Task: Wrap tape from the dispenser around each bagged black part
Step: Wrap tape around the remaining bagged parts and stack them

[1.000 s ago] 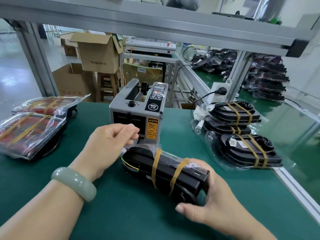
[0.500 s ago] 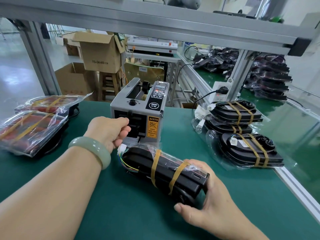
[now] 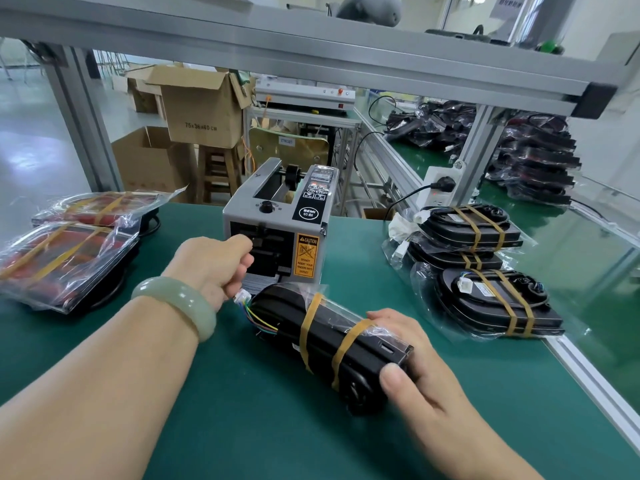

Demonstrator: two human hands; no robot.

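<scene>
Gripping the bagged black part (image 3: 332,334) at one end, the right hand (image 3: 415,368) holds it on the green mat (image 3: 242,427), before the tape dispenser (image 3: 277,216). Two tape bands (image 3: 310,327) encircle the bag. The left hand (image 3: 211,265) curls at the outlet; what it holds cannot be told. Three taped black parts (image 3: 485,306) lie right, two red parts (image 3: 65,258) left.

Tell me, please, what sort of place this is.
Probably a factory packing line: an automatic tape dispenser on a green workbench, stacks of bagged, taped black parts alongside, and cardboard cartons behind the aluminium frame.
</scene>
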